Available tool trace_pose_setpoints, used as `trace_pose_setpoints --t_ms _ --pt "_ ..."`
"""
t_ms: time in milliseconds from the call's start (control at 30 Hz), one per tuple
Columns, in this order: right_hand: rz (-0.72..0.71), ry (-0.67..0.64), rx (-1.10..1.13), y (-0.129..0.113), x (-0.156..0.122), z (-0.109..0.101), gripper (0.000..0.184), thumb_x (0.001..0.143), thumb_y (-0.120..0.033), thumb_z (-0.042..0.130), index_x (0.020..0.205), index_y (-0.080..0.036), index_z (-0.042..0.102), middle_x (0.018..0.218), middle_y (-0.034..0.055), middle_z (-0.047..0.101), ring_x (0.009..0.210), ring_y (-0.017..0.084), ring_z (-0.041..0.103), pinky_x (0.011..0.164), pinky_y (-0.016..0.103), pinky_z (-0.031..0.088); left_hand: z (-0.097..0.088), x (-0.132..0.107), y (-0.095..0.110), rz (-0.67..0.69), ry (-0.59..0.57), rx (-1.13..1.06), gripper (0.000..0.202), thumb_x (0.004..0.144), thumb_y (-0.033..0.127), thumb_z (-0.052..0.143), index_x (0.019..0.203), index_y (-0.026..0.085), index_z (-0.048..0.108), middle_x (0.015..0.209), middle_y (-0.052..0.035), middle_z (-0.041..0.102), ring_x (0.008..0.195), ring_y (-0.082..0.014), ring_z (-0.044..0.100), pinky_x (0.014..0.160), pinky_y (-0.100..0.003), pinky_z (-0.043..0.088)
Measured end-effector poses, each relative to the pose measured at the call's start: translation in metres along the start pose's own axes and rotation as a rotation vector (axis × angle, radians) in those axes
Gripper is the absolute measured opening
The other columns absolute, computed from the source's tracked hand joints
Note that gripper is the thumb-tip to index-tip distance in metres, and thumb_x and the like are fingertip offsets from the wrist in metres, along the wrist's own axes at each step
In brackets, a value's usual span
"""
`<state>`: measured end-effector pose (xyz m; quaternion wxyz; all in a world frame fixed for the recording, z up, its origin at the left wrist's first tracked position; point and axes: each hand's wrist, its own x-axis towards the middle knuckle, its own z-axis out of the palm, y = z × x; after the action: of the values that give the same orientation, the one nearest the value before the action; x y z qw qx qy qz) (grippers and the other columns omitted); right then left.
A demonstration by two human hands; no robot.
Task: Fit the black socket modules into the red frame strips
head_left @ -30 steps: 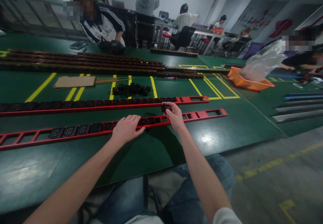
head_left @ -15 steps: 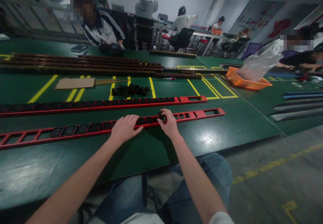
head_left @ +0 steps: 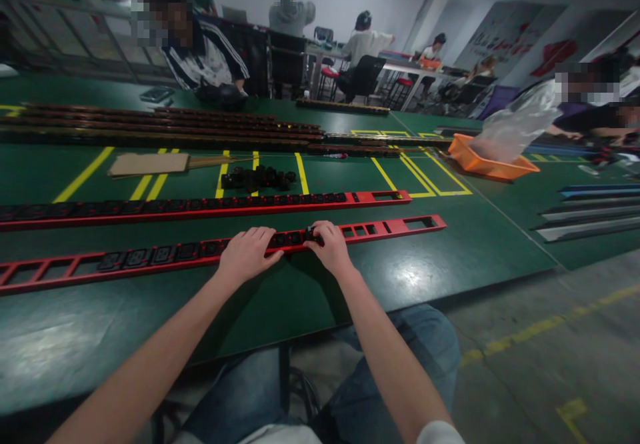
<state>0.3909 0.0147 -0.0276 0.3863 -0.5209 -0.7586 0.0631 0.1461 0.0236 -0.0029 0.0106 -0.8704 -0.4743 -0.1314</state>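
A long red metal strip [head_left: 395,225] with square cut-outs lies in front of me, and black power sockets [head_left: 163,254] fill its middle cut-outs. My left hand [head_left: 246,252] is wrapped over the strip, thumb on the near side and fingers on the far side. My right hand [head_left: 329,244] pinches a black socket [head_left: 311,233] at a cut-out just right of the seated ones; the fingers partly hide it. Open cut-outs show at both ends of the strip. Beyond lies a second red strip [head_left: 370,197], with sockets along most of it.
A pile of loose black sockets [head_left: 257,178] lies behind the strips, beside a piece of cardboard [head_left: 149,164]. Long dark strips [head_left: 150,127] are stacked farther back. An orange bin [head_left: 493,161] with a plastic bag stands at right, near grey strips [head_left: 590,221]. Several people sit beyond.
My right hand has lowered the socket and moved it slightly left, down onto the strip's cut-out. My left hand has stayed in place on the strip.
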Motion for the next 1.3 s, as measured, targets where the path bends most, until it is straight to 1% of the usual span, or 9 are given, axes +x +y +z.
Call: trace_pose_setpoints --t_ms 200,367,567,700,1000,1167,1300 --pt "-0.029 -0.037 -0.035 -0.002 0.001 -0.002 0.018 0.084 -0.022 0.074 0.086 -0.022 0.057 0.108 0.0079 0.067 0.1 0.024 0.06 0.083 0.038 0.044 0.0 0.0 0.0 0.001 -0.01 0.011 0.049 0.092 0.05 0.051 0.127 0.015 0.058 0.122 -0.0129 0.067 0.109 -0.0305 0.062 0.087 -0.044 0.049" --pt "-0.044 -0.033 -0.058 -0.003 0.0 -0.002 0.016 0.084 -0.019 0.073 0.088 -0.022 0.057 0.108 0.0069 0.067 0.098 0.024 0.059 0.081 0.037 0.043 -0.001 0.001 0.002 -0.005 -0.012 0.001 0.047 0.091 0.049 0.054 0.125 0.018 0.058 0.122 -0.0127 0.067 0.11 -0.0296 0.062 0.087 -0.042 0.049" --pt "-0.068 -0.033 -0.044 -0.005 0.001 -0.004 0.016 0.085 -0.019 0.072 0.092 -0.022 0.058 0.107 0.0067 0.067 0.097 0.023 0.058 0.08 0.037 0.042 -0.001 0.0 0.001 -0.003 -0.019 0.002 0.048 0.091 0.05 0.053 0.126 0.016 0.058 0.121 -0.013 0.067 0.108 -0.0304 0.062 0.086 -0.044 0.049" --pt "-0.064 -0.052 -0.036 -0.006 0.002 -0.006 0.015 0.085 -0.021 0.072 0.092 -0.022 0.059 0.107 0.0062 0.067 0.097 0.023 0.058 0.08 0.037 0.042 -0.001 0.0 0.001 -0.011 -0.009 -0.014 0.049 0.091 0.05 0.052 0.126 0.017 0.058 0.12 -0.0132 0.067 0.108 -0.0309 0.062 0.087 -0.044 0.049" --pt "-0.052 -0.072 -0.073 -0.01 0.001 -0.009 0.012 0.087 -0.019 0.068 0.095 -0.023 0.06 0.108 0.0063 0.065 0.099 0.024 0.056 0.082 0.038 0.042 -0.003 0.0 0.003 -0.014 -0.011 -0.022 0.047 0.091 0.049 0.052 0.126 0.018 0.059 0.122 -0.0134 0.067 0.109 -0.03 0.062 0.089 -0.043 0.049" --pt "-0.041 -0.091 -0.11 -0.014 0.002 -0.011 0.011 0.089 -0.019 0.065 0.098 -0.023 0.061 0.11 0.0059 0.065 0.101 0.024 0.055 0.086 0.04 0.039 -0.003 0.001 0.002 -0.031 -0.037 -0.028 0.048 0.091 0.051 0.053 0.126 0.019 0.058 0.123 -0.0125 0.066 0.111 -0.0299 0.061 0.089 -0.043 0.048" --pt "-0.054 -0.083 -0.141 -0.014 0.002 -0.01 0.011 0.088 -0.019 0.065 0.098 -0.023 0.061 0.108 0.0064 0.064 0.099 0.025 0.054 0.085 0.04 0.038 -0.005 0.001 0.002 -0.022 -0.041 -0.008 0.048 0.092 0.051 0.051 0.126 0.018 0.058 0.123 -0.0121 0.066 0.11 -0.0293 0.061 0.088 -0.042 0.048"
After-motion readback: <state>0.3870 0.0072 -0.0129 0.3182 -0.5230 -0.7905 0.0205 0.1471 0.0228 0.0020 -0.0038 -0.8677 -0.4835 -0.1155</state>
